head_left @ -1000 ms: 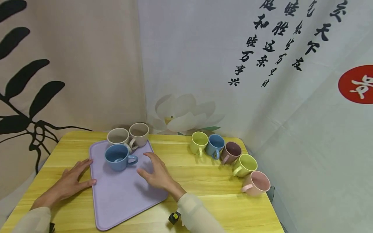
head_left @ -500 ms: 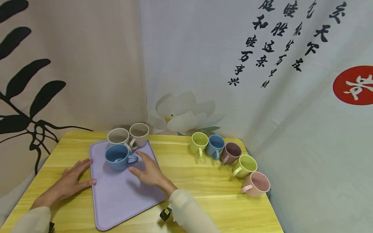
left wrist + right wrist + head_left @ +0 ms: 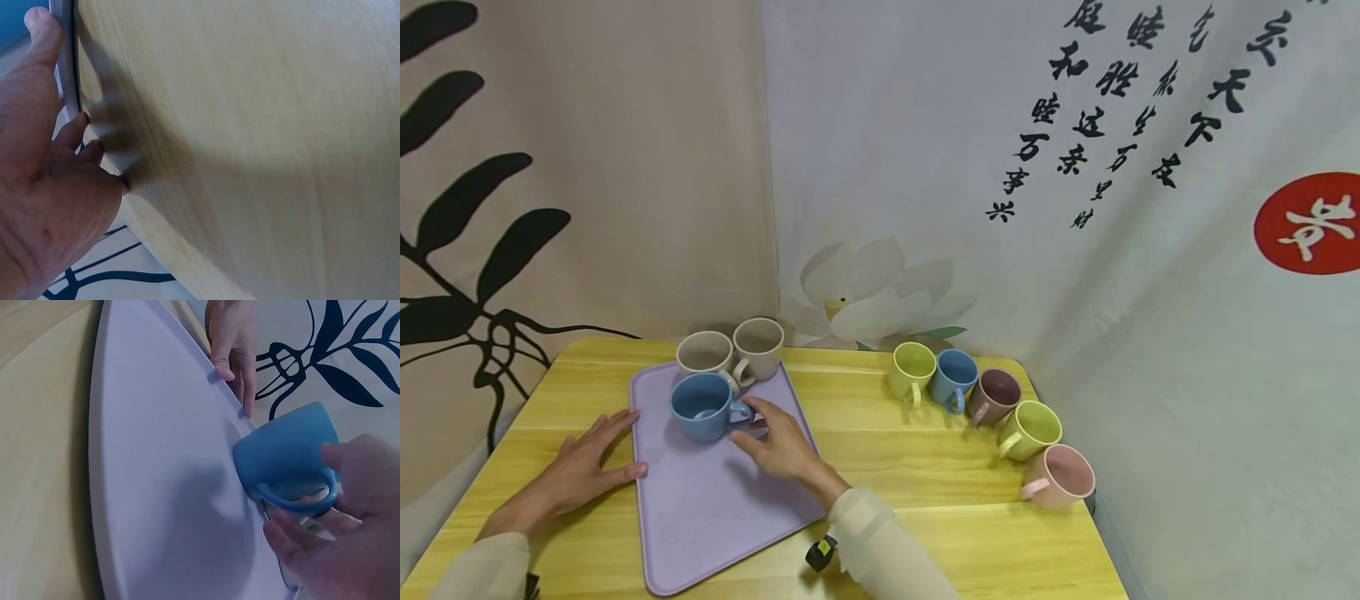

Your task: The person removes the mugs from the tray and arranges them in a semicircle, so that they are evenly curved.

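Note:
A blue mug (image 3: 702,410) stands on the lilac tray (image 3: 722,517), its handle pointing right. At that handle is my right hand (image 3: 784,442), thumb on the near side and bent fingers around the far side; in the right wrist view the blue mug (image 3: 290,447) sits just beyond the fingers. My left hand (image 3: 576,471) rests at the tray's left edge, fingers spread and fingertips on the rim. Its thumb reaches the tray edge (image 3: 67,69) in the left wrist view. Behind the blue mug are two beige mugs (image 3: 703,352) at the tray's far end.
Along the table's right side runs a row of mugs: a green mug (image 3: 913,371), a blue mug (image 3: 953,379), a purple mug (image 3: 995,395), another green mug (image 3: 1032,429) and a pink mug (image 3: 1060,475). A printed cloth (image 3: 880,167) hangs behind the wooden table (image 3: 880,467).
My right hand has moved left to the blue mug's handle, its fingers drawing in around it. My left hand stays at the tray's edge, and the mugs have not moved.

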Demonstrator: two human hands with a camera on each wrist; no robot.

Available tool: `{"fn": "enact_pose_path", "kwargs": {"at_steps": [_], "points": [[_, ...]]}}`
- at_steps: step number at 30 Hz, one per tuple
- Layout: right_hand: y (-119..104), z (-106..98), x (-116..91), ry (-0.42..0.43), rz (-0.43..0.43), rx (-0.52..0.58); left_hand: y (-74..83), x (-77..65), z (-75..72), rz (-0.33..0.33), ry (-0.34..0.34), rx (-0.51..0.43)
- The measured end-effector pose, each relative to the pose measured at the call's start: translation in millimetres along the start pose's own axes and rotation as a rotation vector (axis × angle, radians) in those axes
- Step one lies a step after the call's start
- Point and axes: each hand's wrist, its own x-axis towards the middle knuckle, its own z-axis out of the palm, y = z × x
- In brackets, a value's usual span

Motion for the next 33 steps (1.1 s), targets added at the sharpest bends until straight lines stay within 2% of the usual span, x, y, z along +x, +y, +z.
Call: {"fn": "enact_pose_path", "kwargs": {"at_steps": [4,11,13,18,24,33], "points": [[2.1,4.6,1.9,0.027,0.0,0.035,-3.0,1.5,-0.5,0.001,0.0,-0.001],[6.5,15.6,10.1,0.081,0.069,0.201,-7.0,11.5,-5.2,0.02,0.002,0.006],[6.3,18.1,12.5,0.102,0.077,0.216,-8.3,14.5,-6.1,0.02,-0.001,0.009],[5.8,21.6,16.7,0.132,0.072,0.181,-11.3,22.3,-9.4,0.017,-0.012,0.01],[3.3,24.4,12.3,0.153,0.052,0.105,-11.2,22.0,-9.4,0.013,-0.02,0.003],[0.5,27.4,-1.2,0.192,0.035,0.077,-10.2,21.4,-10.0,0.015,-0.024,0.001]]}}
